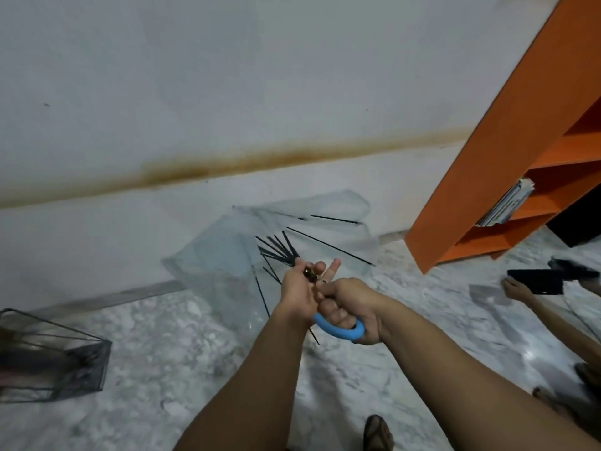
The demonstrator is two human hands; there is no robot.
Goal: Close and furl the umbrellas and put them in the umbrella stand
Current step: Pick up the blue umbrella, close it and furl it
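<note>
Mid-frame, right hand [349, 312] grips the blue handle [338, 332], left hand [300, 289] pinches the runner [310, 275] of the clear umbrella [227, 255]: pull straight back, ribs even.

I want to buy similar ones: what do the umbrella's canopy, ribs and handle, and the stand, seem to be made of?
Canopy: clear glossy plastic film, since the wall shows through.
Ribs: thin black rods, metal or fibreglass, unclear.
Handle: matte blue, probably plastic or rubber.
Stand: dark wire mesh, likely metal.

No readable text, labels, brands or numbers anywhere in view.
</note>
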